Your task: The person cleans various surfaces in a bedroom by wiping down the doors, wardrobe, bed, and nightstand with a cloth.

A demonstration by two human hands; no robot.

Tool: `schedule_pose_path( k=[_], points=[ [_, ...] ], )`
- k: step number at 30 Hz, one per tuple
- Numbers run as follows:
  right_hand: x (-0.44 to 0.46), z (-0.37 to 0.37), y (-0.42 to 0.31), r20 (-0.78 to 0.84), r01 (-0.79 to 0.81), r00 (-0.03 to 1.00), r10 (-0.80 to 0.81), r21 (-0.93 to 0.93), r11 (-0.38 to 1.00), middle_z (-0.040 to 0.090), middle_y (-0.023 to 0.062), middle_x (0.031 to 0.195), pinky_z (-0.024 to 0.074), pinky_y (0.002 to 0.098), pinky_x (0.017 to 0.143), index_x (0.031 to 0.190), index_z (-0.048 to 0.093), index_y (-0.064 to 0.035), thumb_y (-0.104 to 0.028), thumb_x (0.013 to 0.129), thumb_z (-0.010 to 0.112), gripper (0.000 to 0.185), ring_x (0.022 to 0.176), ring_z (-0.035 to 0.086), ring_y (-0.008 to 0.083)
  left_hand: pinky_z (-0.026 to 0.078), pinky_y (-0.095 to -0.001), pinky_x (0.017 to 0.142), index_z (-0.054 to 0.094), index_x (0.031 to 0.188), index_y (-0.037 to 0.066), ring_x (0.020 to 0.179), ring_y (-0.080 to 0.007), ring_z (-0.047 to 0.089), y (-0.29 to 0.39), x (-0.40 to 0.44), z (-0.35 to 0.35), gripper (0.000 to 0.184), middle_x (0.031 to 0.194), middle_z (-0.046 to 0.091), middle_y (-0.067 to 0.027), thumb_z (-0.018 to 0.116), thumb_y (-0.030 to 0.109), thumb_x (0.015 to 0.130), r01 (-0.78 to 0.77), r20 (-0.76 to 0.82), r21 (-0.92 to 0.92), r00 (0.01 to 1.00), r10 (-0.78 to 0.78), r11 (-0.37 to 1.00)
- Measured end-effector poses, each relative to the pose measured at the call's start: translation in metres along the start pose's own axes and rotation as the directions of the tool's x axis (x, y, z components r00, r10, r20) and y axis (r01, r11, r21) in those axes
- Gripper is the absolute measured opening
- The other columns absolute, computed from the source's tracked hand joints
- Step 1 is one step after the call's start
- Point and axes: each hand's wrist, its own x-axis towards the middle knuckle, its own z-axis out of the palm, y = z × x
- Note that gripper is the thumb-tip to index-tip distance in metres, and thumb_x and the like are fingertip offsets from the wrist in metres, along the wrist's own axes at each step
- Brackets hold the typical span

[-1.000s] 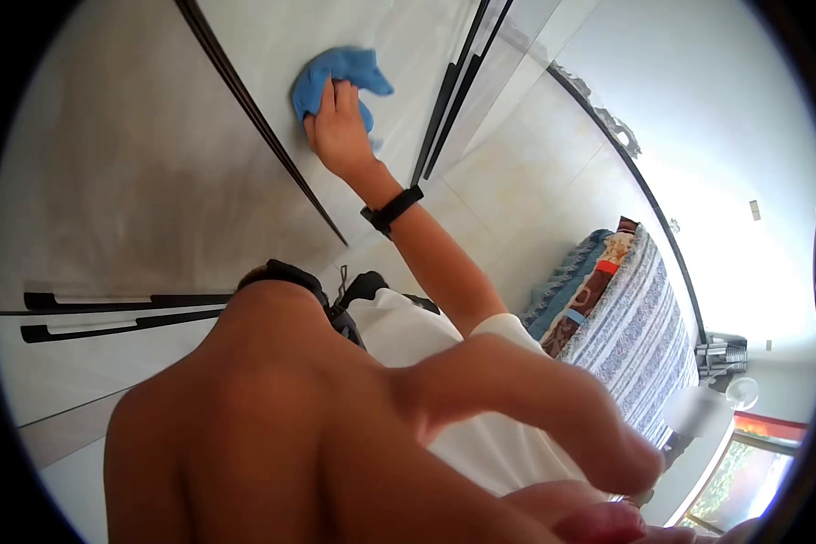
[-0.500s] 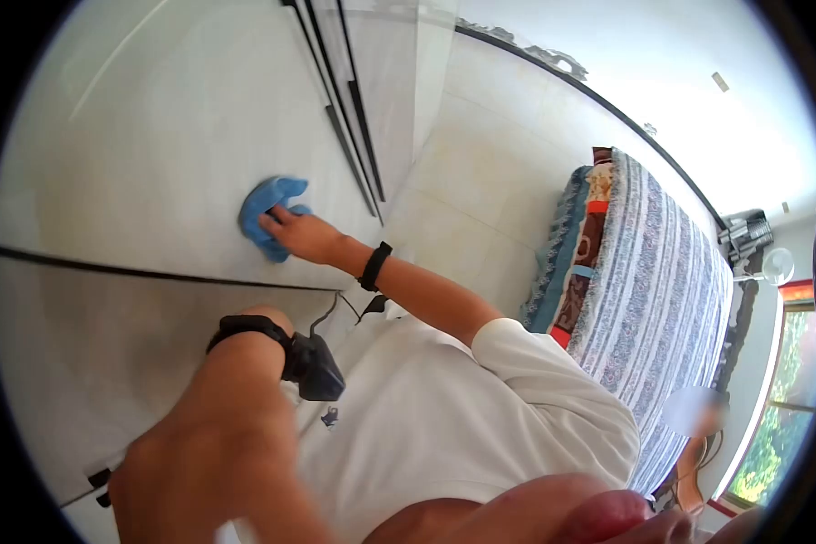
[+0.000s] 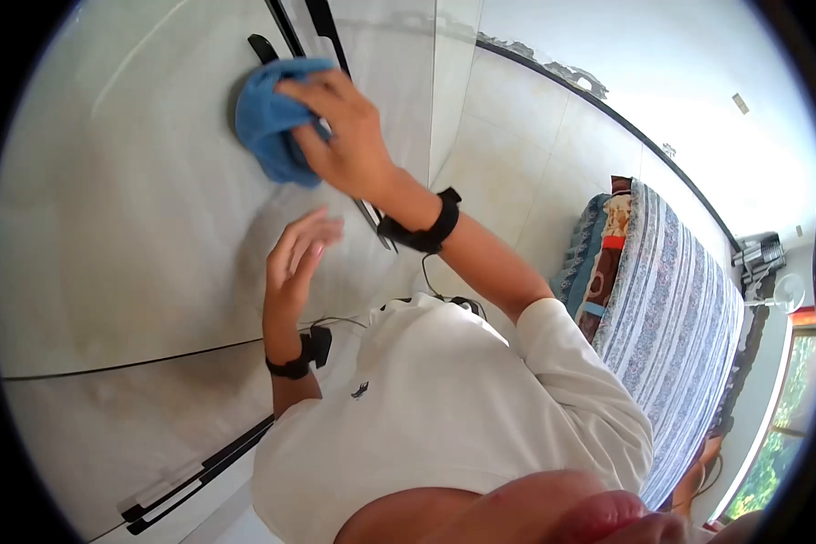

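My right hand (image 3: 349, 136) is closed on a blue cloth (image 3: 276, 127), holding it bunched against a glossy pale panel (image 3: 163, 227). The cloth lies beside the long black handles (image 3: 322, 23), and one black end shows just past its edge. My left hand (image 3: 299, 254) is below it, close to the panel, with loosely bent fingers apart and nothing in them. Its fingertips are slightly blurred. Each wrist wears a black band, and the left one (image 3: 290, 367) carries a small dark device.
More black handles (image 3: 199, 476) sit on the lower part of the panelling, past a dark seam. A bed with a striped cover (image 3: 671, 335) and folded bedding stands at the right on pale floor tiles (image 3: 499, 127). A white fan (image 3: 787, 292) and a window (image 3: 775, 453) are beyond.
My right hand has slid the cloth up along the panel towards the black handles. My left hand has moved from near the camera to beside the panel. The view has shifted slightly.
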Motion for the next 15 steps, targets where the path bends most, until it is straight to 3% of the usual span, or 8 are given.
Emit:
schedule_pose_path(
  k=[2,4,7,10,12,13,14,15],
  points=[
    [0.006,0.000,0.013,0.062,0.161,0.986,-0.157,-0.063,0.985,0.056,0.0114,0.100,0.0497,0.0370,0.070,0.110,0.062,-0.0094,0.000,0.069,0.066,0.042,0.079,0.057,0.0308,0.041,-0.0338,0.096,0.040,0.136,-0.001,0.115,-0.0190,0.052,-0.015,0.028,0.017,0.044,0.129,0.051,-0.0142,0.051,0.006,0.094,-0.107,-0.093,-0.140,0.991,0.094,0.984],
    [0.001,0.000,0.016,0.118,0.187,0.976,-0.184,-0.009,0.982,0.057,0.0104,0.099,0.0503,0.0358,0.068,0.108,0.064,-0.0101,-0.002,0.069,0.067,0.040,0.080,0.058,0.0300,0.038,-0.0326,0.100,0.032,0.141,0.001,0.123,-0.0185,0.046,-0.048,0.048,0.030,0.051,0.136,0.044,-0.0124,0.052,0.001,0.093,-0.107,-0.163,-0.371,0.985,0.049,0.922],
    [-0.027,-0.015,0.028,0.231,0.062,0.972,-0.044,-0.070,0.996,0.058,0.0099,0.096,0.0510,0.0345,0.066,0.105,0.064,-0.0094,-0.004,0.069,0.067,0.037,0.078,0.059,0.0290,0.038,-0.0312,0.101,0.034,0.137,0.000,0.122,-0.0168,0.047,-0.067,0.062,0.059,0.048,0.132,0.047,-0.0110,0.053,-0.001,0.092,-0.228,-0.291,-0.314,0.947,0.135,0.922],
    [-0.048,-0.035,0.041,0.272,-0.078,0.958,0.090,-0.053,0.996,0.060,0.0092,0.090,0.0514,0.0322,0.064,0.104,0.065,-0.0075,-0.004,0.068,0.067,0.035,0.074,0.061,0.0268,0.037,-0.0296,0.102,0.039,0.132,-0.002,0.120,-0.0153,0.047,-0.083,0.063,0.070,0.041,0.130,0.048,-0.0108,0.052,0.000,0.093,-0.144,-0.175,-0.207,0.979,0.109,0.968],
    [-0.055,-0.048,0.052,0.191,-0.223,0.957,0.221,-0.009,0.975,0.064,0.0091,0.097,0.0501,0.0251,0.063,0.103,0.066,-0.0023,0.002,0.070,0.066,0.033,0.076,0.063,0.0159,0.036,-0.0281,0.100,0.041,0.129,-0.004,0.117,-0.0149,0.049,-0.086,0.065,0.077,0.039,0.129,0.048,-0.0103,0.053,0.002,0.093,-0.171,-0.337,-0.357,0.941,0.044,0.918],
    [-0.053,-0.054,0.054,0.193,-0.335,0.927,0.321,0.049,0.941,0.063,0.0090,0.093,0.0492,0.0230,0.064,0.104,0.066,-0.0004,0.003,0.072,0.064,0.032,0.077,0.061,0.0112,0.035,-0.0304,0.102,0.040,0.130,-0.005,0.120,-0.0171,0.047,-0.089,0.060,0.068,0.041,0.131,0.047,-0.0112,0.053,0.000,0.092,-0.078,-0.287,-0.247,0.958,0.004,0.966],
    [-0.045,-0.058,0.055,0.190,-0.341,0.926,0.326,0.050,0.939,0.063,0.0090,0.093,0.0492,0.0230,0.064,0.104,0.066,-0.0004,0.003,0.072,0.064,0.032,0.077,0.061,0.0112,0.035,-0.0304,0.102,0.040,0.130,-0.005,0.120,-0.0171,0.047,-0.079,0.063,0.073,0.041,0.131,0.047,-0.0112,0.053,0.000,0.092,-0.071,-0.284,-0.246,0.959,-0.002,0.967],
    [-0.035,-0.058,0.054,0.126,-0.346,0.935,0.332,0.117,0.931,0.063,0.0090,0.091,0.0488,0.0226,0.063,0.103,0.065,0.0005,0.003,0.073,0.063,0.030,0.077,0.060,0.0105,0.034,-0.0326,0.104,0.041,0.130,-0.006,0.122,-0.0185,0.046,-0.065,0.064,0.079,0.040,0.132,0.047,-0.0120,0.053,0.001,0.092,-0.190,-0.396,-0.210,0.914,0.094,0.959]
  ],
)
